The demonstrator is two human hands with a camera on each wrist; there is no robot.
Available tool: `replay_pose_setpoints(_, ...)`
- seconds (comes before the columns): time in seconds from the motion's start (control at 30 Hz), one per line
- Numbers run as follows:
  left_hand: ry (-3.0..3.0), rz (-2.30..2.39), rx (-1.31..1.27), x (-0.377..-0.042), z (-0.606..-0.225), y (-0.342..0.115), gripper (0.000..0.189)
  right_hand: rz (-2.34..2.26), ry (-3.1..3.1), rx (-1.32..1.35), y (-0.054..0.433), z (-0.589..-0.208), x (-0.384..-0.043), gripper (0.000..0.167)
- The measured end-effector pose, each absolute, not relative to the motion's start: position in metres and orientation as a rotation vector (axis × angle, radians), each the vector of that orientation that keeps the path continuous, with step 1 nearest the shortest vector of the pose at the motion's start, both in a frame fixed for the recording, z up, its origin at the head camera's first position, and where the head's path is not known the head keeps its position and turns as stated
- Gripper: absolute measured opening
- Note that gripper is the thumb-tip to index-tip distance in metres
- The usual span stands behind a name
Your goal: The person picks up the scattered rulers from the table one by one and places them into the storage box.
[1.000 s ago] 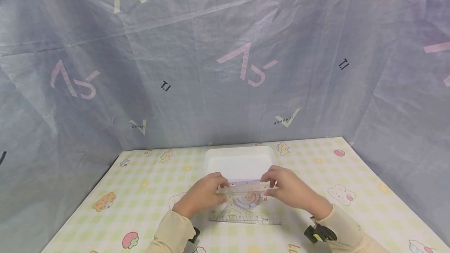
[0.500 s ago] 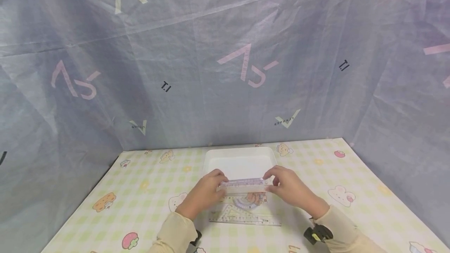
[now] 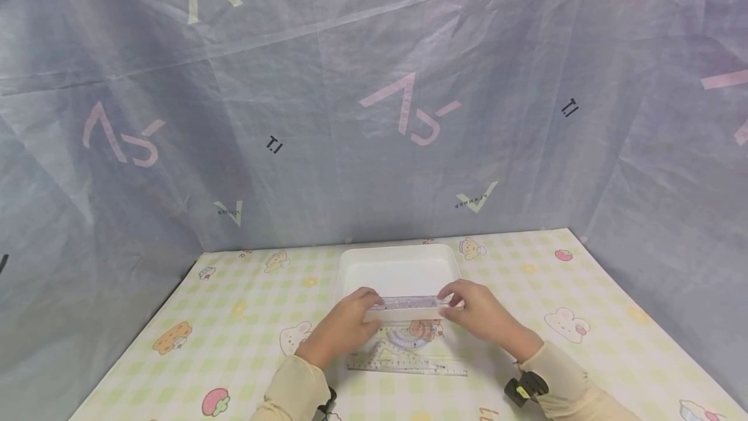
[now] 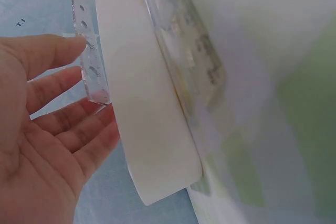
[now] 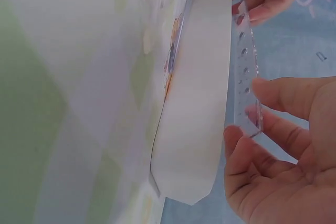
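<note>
A clear plastic ruler (image 3: 409, 303) spans the near side of a white tray (image 3: 399, 251), just inside its front wall. My left hand (image 3: 346, 327) pinches the ruler's left end; in the left wrist view the thumb lies on the ruler (image 4: 92, 59) with fingers beyond it. At the other end my right hand (image 3: 482, 317) holds it between thumb and fingers, and the right wrist view shows the ruler (image 5: 245, 72) above the tray wall (image 5: 194, 93). In front of the tray lie a clear protractor (image 3: 409, 338) and a clear set square (image 3: 403, 364).
A green-and-white checked cloth (image 3: 245, 356) with cartoon prints covers the table. Grey fabric (image 3: 374, 167) hangs behind and at both sides. Both wrists carry black straps (image 3: 526, 388).
Both hands carried the ruler slightly forward from the protractor's far edge to the tray, where it now sits lower behind the front wall. Protractor, set square and tray stayed put.
</note>
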State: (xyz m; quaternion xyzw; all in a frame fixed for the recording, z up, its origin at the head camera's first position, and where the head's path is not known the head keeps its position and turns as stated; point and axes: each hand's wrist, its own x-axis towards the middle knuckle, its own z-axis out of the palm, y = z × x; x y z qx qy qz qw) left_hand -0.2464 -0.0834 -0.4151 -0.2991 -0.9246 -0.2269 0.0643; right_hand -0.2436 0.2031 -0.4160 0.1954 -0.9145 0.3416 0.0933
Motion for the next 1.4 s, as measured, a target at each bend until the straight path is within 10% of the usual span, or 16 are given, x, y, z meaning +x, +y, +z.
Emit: replay_pose_setpoints(1.4, -2.876, -0.677, -0.899, -0.2439, -0.4173, -0.0835, 0.035, 0.879, -2.829, 0.916, 0.2017, -0.4180, -0.2403, 0.037)
